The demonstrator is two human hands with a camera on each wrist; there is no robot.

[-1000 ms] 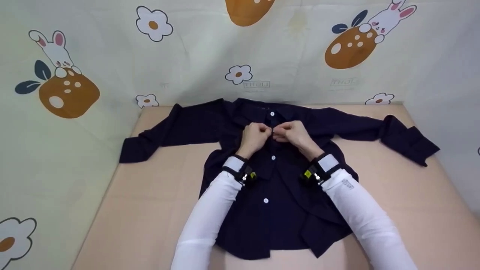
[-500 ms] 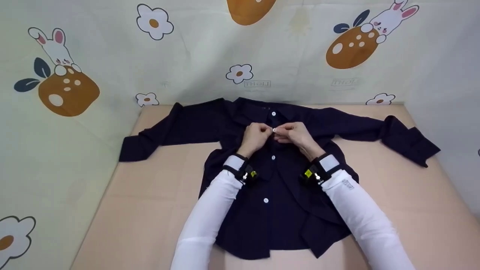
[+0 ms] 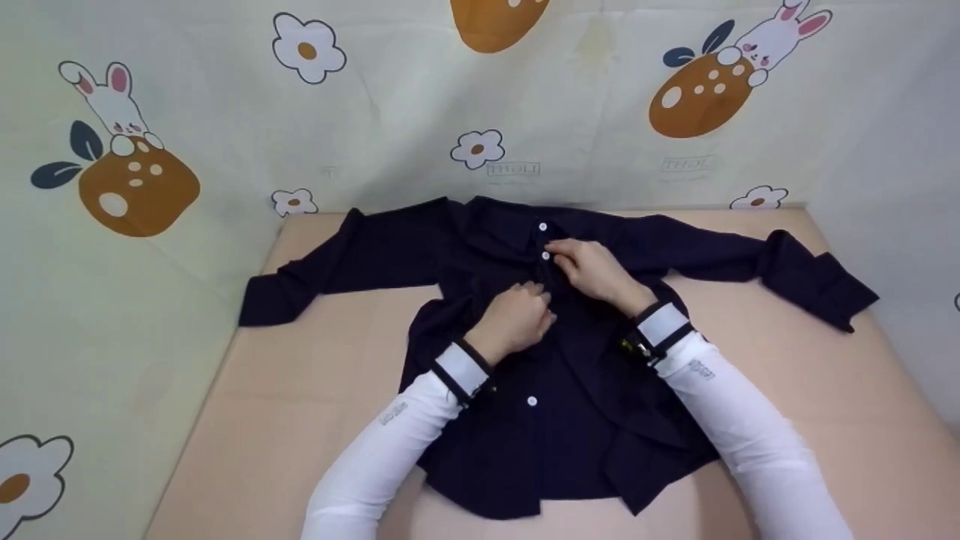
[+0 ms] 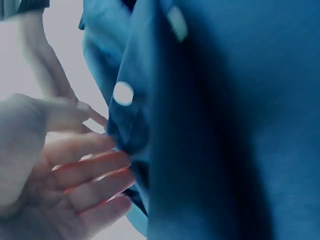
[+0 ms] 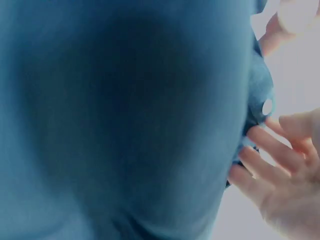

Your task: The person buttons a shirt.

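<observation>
A dark navy shirt point(image 3: 487, 442) lies spread front up, white buttons along its placket. My right hand point(image 3: 596, 274) is beside the second button point(image 3: 546, 256), its thumb and index tips slightly apart at the placket. Its fingers point(image 5: 270, 172) look extended and touch the cloth in the right wrist view. Lower on the placket is my left hand point(image 3: 516, 319), covering the spot between the second button and the lower button point(image 3: 532, 401). In the left wrist view its fingers point(image 4: 95, 175) are mostly straight, tips against the shirt edge near a white button point(image 4: 123, 93).
The table point(image 3: 300, 420) has a beige cover. Both sleeves of the shirt stretch out sideways, with a folded cuff point(image 3: 840, 289) at the right. A patterned cloth backdrop point(image 3: 397, 97) rises behind and at both sides. The shirt's lower right front is folded over loosely.
My hands have parted from their pinch at the second button, which now lies in plain view. The left hand moved down the placket toward me; the right stayed close to the button.
</observation>
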